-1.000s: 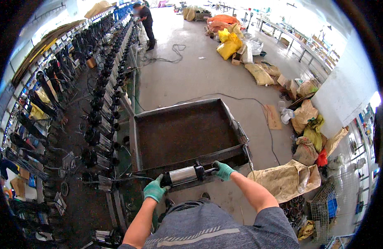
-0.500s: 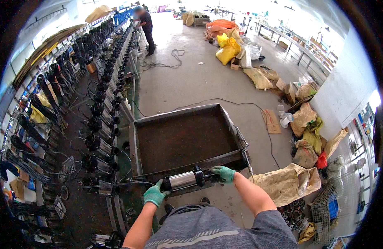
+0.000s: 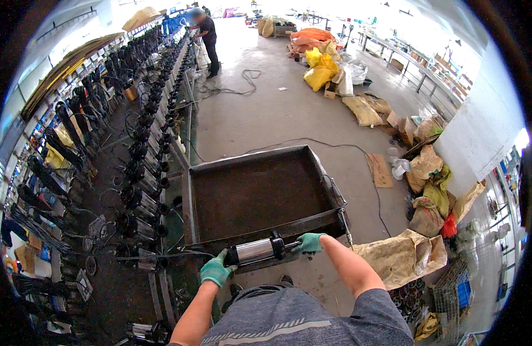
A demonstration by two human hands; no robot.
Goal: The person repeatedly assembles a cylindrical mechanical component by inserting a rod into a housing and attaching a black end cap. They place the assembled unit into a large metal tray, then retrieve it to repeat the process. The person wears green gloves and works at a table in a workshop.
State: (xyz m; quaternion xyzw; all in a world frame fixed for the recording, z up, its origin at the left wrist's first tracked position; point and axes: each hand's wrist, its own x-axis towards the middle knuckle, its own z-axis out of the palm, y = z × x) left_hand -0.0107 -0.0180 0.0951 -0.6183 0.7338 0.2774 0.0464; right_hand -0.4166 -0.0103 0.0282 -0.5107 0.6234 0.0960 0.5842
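Note:
A submersible pump (image 3: pixel 255 251), a shiny steel cylinder with black ends, lies almost level across the near edge of a metal tray (image 3: pixel 266 226). My left hand (image 3: pixel 217 270), in a green glove, is closed around its left black end, where a dark cable runs off to the left. At the other end, my gloved right hand (image 3: pixel 310 244) has its fingers closed on the short dark rod that sticks out of the pump. The fingertips there are partly hidden.
To the left runs a long row of upright pumps (image 3: pixel 140 202) with black cables. Sacks (image 3: pixel 427 213) and a flattened brown sack (image 3: pixel 395 258) lie on the right. A cable (image 3: pixel 370 173) crosses the floor. Far off, a person (image 3: pixel 207 43) stands beside the row.
My right hand has shifted slightly at the rod, its fingers lower now. The pump and my left hand keep nearly the same place. The whole view has moved a little.

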